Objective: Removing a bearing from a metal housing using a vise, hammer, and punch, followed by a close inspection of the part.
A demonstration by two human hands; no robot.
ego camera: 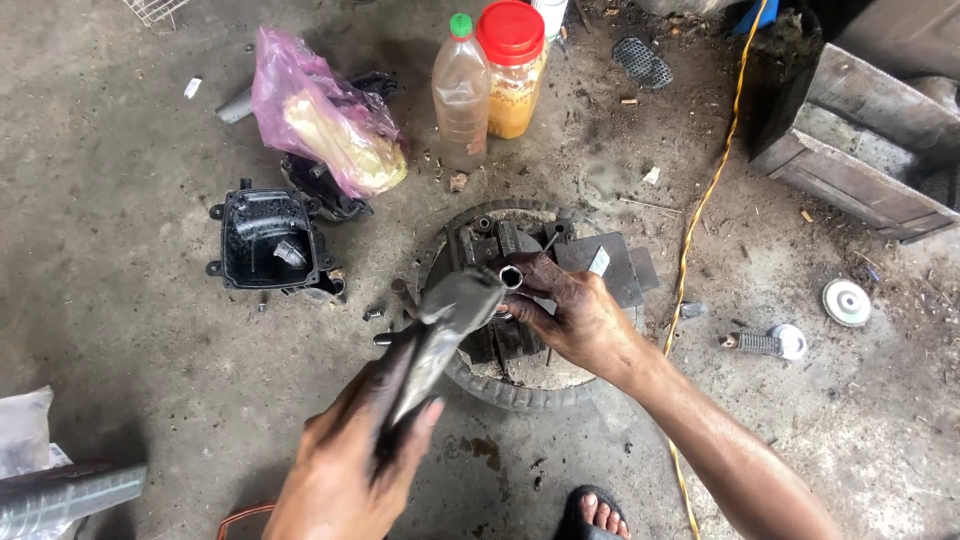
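Head view: left hand (345, 470) wrapped round the lower end of a grey metal tube (450, 325), fingers closed on it; right hand (575, 320) pinching the tube's open mouth between thumb and fingertips. Tube slanting above an engine part (600, 265) seated in a tyre ring (500, 390) on the concrete floor (140, 200). Seemingly mid-job (black cover (268, 240) lying apart, loose bolts nearby). Tube blurred, lower end hidden in the palm; bottles (462, 95) cut off at top.
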